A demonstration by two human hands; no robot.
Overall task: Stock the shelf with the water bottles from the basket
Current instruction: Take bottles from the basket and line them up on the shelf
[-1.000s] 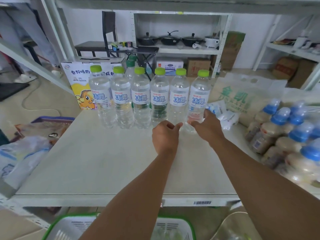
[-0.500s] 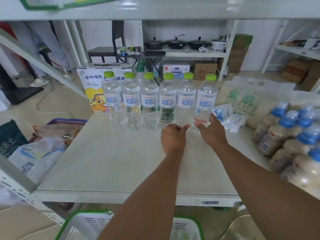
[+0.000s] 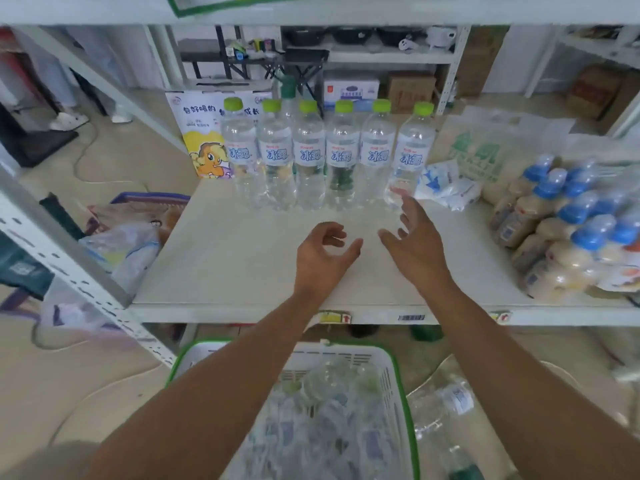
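Several clear water bottles (image 3: 343,157) with green caps and blue labels stand in a row at the back of the white shelf (image 3: 242,258). My left hand (image 3: 323,254) hovers over the shelf in front of the row, fingers loosely curled, holding nothing. To its right, my right hand (image 3: 414,242) is spread open just short of the rightmost bottle (image 3: 412,154), touching nothing. Below the shelf edge sits a white basket (image 3: 391,382) with a green rim, holding more water bottles, partly hidden by my forearms.
A pack of blue-capped beige drink bottles (image 3: 568,233) fills the shelf's right side, with a green-printed bag (image 3: 481,150) and a white-blue pouch (image 3: 446,183) behind. A cartoon carton (image 3: 201,140) stands at back left. A slanted metal upright (image 3: 65,258) crosses the left. Loose bottles (image 3: 446,410) lie beside the basket.
Both hands have drawn back from the rightmost bottle toward me and spread apart. The view has tilted down, showing more of the basket.
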